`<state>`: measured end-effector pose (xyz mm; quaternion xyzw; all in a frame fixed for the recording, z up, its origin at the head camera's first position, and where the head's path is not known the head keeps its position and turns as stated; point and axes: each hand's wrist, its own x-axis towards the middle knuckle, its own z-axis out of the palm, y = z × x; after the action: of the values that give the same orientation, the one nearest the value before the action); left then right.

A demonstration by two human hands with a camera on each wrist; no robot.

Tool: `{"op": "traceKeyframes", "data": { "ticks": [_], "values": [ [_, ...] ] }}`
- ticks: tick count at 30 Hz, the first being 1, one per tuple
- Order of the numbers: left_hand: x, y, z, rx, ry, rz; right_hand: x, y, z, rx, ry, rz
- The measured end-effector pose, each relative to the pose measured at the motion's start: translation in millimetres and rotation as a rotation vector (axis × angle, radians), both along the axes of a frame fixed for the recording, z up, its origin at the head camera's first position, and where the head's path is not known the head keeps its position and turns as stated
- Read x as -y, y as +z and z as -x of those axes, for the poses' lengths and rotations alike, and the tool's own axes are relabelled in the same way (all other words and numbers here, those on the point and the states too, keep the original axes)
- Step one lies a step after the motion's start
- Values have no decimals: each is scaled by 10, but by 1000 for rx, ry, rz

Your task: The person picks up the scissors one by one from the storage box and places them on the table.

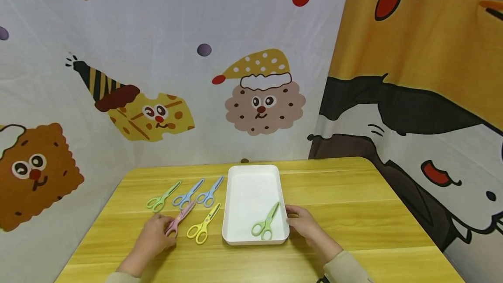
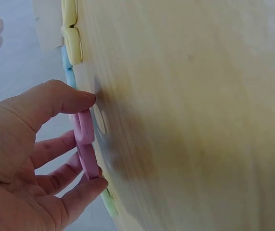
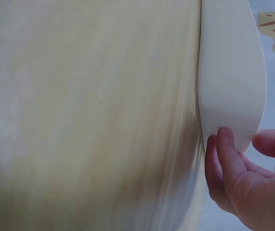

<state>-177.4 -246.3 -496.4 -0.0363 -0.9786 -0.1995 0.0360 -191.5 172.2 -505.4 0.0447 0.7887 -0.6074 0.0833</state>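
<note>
Pink scissors (image 1: pixel 181 218) lie slanted on the table, their handles pinched between the thumb and fingers of my left hand (image 1: pixel 154 236). In the left wrist view the pink handles (image 2: pixel 85 129) stand near the wood. My right hand (image 1: pixel 305 224) touches the right side of a white tray (image 1: pixel 249 193). Its fingertips (image 3: pixel 226 137) rest against the outer wall in the right wrist view, with the thumb close to the rim. Green scissors (image 1: pixel 271 216) lie in the tray's near right part, blades pointing away.
Left of the tray lie yellow scissors (image 1: pixel 206 223), blue scissors (image 1: pixel 191 192), a second blue pair (image 1: pixel 213 191) and green scissors (image 1: pixel 168 193). A wood-grain table (image 1: pixel 338 191) carries everything. Behind it hangs a cloth (image 1: pixel 173 21) printed with cartoon figures.
</note>
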Motion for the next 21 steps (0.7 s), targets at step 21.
{"op": "traceKeyframes", "data": {
  "ticks": [21],
  "values": [
    [7, 8, 11, 66, -11, -29, 10, -3, 9, 16, 6, 22]
  ]
}}
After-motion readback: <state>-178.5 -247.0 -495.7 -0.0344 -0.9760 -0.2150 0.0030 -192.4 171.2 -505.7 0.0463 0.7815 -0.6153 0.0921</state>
